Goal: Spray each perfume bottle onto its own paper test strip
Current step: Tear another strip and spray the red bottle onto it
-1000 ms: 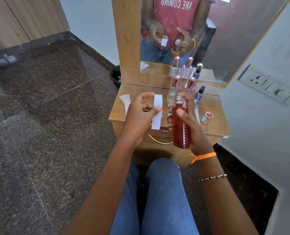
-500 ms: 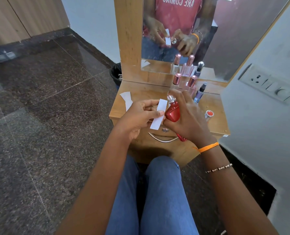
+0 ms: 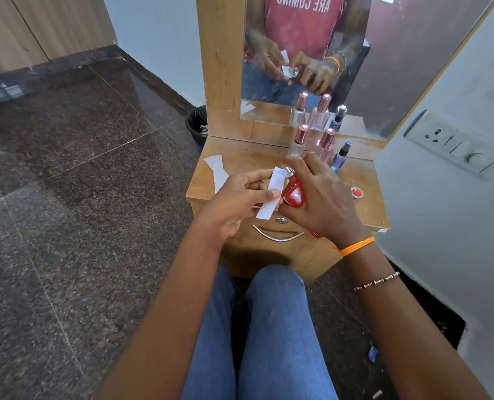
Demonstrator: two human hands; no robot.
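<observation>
**Nozzle faces the strip: check the aim, then press**

Your left hand (image 3: 237,203) pinches the paper test strip (image 3: 271,194) between thumb and fingers, gripping it near its middle. The strip is in the air, above the front edge of the dressing table (image 3: 240,157), and its long axis runs from low near you to high away from you, with a small lean to the right at the top.

Your right hand (image 3: 317,194) is wrapped closed around the red perfume bottle (image 3: 293,193). The bottle is tilted, its silver nozzle (image 3: 288,171) pointing up and to the left, just beside the upper end of the strip. One finger lies over the top of the nozzle; whether it is pressing I cannot tell.

So the strip lies directly to the left of the bottle, very near it. I judge the spray would meet the upper part of the paper only if the opening looks left, across the strip's face; the opening itself is not visible.

At the back edge of the table stand two bottles with pink caps (image 3: 301,133) and a dark bottle (image 3: 342,157). More cut strips (image 3: 217,168) lie at the left edge, and a red cap (image 3: 356,192) near the right edge.
</observation>
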